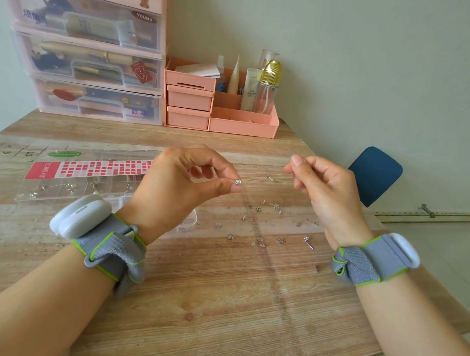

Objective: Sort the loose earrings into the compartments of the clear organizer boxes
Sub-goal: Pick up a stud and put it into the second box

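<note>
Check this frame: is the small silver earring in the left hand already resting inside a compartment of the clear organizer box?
No: the left hand pinches the small silver earring in the air above the wooden table, apart from the clear organizer box.

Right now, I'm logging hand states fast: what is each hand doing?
Left hand: fingers pinch a small silver earring.
Right hand: fingers curled with fingertips together; whether they hold anything cannot be told.
</note>
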